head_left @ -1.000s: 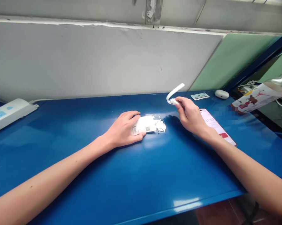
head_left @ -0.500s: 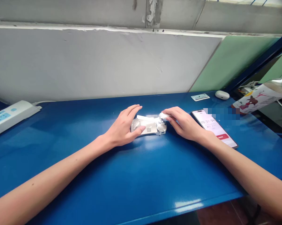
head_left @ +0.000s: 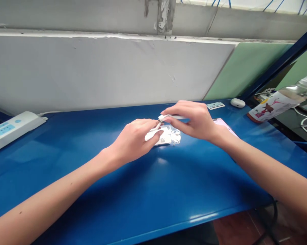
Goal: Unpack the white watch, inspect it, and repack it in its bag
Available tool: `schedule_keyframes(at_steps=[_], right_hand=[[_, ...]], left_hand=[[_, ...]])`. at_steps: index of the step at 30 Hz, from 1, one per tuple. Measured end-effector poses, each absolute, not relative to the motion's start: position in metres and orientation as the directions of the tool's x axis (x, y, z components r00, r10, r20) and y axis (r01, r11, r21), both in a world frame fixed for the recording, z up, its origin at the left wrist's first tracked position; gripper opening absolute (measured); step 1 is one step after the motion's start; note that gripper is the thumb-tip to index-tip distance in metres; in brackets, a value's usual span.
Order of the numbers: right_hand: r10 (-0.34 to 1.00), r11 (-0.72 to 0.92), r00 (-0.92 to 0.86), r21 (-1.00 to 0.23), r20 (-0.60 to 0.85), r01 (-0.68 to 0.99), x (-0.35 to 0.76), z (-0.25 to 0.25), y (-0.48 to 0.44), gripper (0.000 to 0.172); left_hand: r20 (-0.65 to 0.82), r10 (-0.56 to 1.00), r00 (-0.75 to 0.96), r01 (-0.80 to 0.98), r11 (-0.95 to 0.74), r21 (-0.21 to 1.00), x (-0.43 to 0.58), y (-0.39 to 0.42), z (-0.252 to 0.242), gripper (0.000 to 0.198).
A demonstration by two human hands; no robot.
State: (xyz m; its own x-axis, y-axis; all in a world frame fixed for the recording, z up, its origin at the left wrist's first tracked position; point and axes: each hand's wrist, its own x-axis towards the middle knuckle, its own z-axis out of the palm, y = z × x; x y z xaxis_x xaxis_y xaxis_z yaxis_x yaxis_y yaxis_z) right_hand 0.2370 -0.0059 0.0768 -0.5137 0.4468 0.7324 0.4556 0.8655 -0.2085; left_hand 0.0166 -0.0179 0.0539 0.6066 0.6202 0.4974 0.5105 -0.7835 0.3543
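Observation:
My right hand pinches a slim white plastic piece with a blocky head, held above the table with the head toward my left hand. Between thumb and fingers of my left hand is a thin white stick; its upper end meets or nearly meets the head, and I cannot tell which. Below them a white printed packet lies on the blue table, partly covered by my left thumb. A clear plastic bag with small white parts adjoins its right end.
A phone lies behind my right wrist, mostly covered. Beyond it are a white card, a white earbud case and a labelled bottle. At the left edge is a white power strip. A grey wall stands behind.
My right hand has moved left and up with its white piece, over the packet. My left hand has closed round the white stick and lifted it. My right arm now covers more of the phone.

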Motion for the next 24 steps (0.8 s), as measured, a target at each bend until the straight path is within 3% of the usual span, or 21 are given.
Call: schedule_keyframes(at_steps=[2, 6, 9, 12, 18, 24], right_hand=[[0.539, 0.826, -0.404, -0.371, 0.739, 0.424, 0.228, 0.087, -0.002, 0.013], [0.701, 0.713, -0.262, -0.649, 0.663, 0.266, 0.214, 0.095, 0.005, 0.028], [0.803, 0.584, -0.215, -0.805, 0.556, 0.1, 0.206, 0.09, 0.012, 0.04], [0.897, 0.383, -0.201, -0.919, 0.394, -0.09, 0.199, 0.081, 0.019, 0.047], [0.918, -0.047, -0.383, -0.927, 0.107, -0.373, 0.187, 0.068, 0.026, 0.044], [0.825, -0.311, -0.565, -0.807, 0.033, -0.501, 0.187, 0.07, 0.021, 0.042]], left_hand=[[0.48, 0.668, 0.569, 0.48, -0.743, 0.465, 0.016, -0.018, 0.055, 0.028], [0.378, 0.746, 0.548, 0.294, -0.595, 0.748, 0.019, -0.021, 0.056, 0.039], [0.261, 0.752, 0.605, 0.09, -0.391, 0.916, 0.025, -0.025, 0.057, 0.046], [0.149, 0.767, 0.624, -0.066, -0.138, 0.988, 0.032, -0.027, 0.056, 0.042], [-0.07, 0.723, 0.687, -0.099, 0.188, 0.977, 0.037, -0.024, 0.053, 0.048], [-0.139, 0.696, 0.704, -0.105, 0.295, 0.95, 0.039, -0.025, 0.055, 0.041]])
